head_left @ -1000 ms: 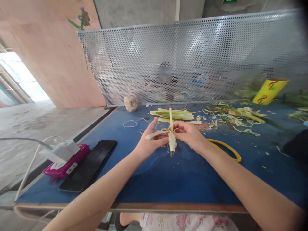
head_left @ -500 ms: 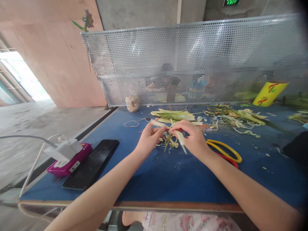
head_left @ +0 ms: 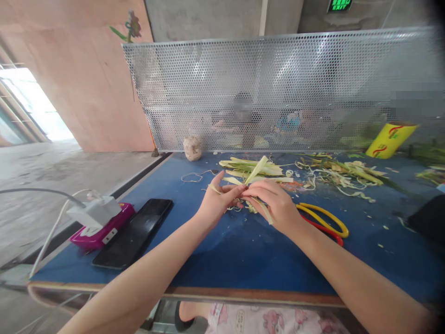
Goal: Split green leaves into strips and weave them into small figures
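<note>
Pale green plant strips (head_left: 257, 170) are pinched between my two hands over the middle of the blue table (head_left: 229, 260). My left hand (head_left: 219, 198) is closed on them, fingertips touching those of the other hand. My right hand (head_left: 273, 200) is closed on the same strips, and one end hangs down past its palm. The exact crossing of the strips is hidden by my fingers. Thin curled scraps (head_left: 251, 207) lie below the hands. Just behind them rests a pile of flat green-white leaf strips (head_left: 239, 163).
Scissors with yellow and red handles (head_left: 325, 218) lie right of my hand. At left are a black phone (head_left: 134, 234) and a purple power strip (head_left: 104, 232) with a charger. A perforated metal screen (head_left: 215, 79), twine ball (head_left: 192, 148), yellow roll (head_left: 391, 140) and shredded leaves (head_left: 342, 171) stand behind.
A strip now points upward from between my fingers, where it lay lower before. My hands have drawn closer together. The view has shifted slightly.
</note>
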A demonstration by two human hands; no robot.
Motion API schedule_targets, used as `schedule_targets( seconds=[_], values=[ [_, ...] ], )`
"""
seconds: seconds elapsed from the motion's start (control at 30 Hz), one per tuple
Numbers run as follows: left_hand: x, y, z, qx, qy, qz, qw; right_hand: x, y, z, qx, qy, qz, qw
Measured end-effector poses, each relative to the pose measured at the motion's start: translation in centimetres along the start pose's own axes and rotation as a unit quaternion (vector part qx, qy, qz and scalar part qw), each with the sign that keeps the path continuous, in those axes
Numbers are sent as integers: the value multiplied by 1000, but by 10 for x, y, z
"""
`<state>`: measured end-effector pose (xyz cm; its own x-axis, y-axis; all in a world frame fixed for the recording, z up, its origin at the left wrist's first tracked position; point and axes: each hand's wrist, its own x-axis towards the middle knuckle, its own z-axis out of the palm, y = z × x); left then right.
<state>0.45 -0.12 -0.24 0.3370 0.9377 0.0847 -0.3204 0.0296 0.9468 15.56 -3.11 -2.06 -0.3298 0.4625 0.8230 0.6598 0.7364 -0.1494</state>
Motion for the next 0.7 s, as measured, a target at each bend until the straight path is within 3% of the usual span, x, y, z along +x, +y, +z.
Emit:
schedule_targets(
  seconds=[0.4, 0.5, 0.63, 0.7],
  values=[
    [4, -3, -6, -21, 77, 47, 996, -1, 0, 4, 69, -52, -17, 996],
    [5, -3, -6, -3, 80, 52, 995, 1, 1, 4, 66, -26, 1, 998],
    [3, 1, -3, 27, 86, 46, 995, 2, 10, 4, 47, 36, 75, 995],
    [2, 3, -2, 37, 82, 49, 995, 1, 15, 4, 53, 37, 102, 993]
  ],
)
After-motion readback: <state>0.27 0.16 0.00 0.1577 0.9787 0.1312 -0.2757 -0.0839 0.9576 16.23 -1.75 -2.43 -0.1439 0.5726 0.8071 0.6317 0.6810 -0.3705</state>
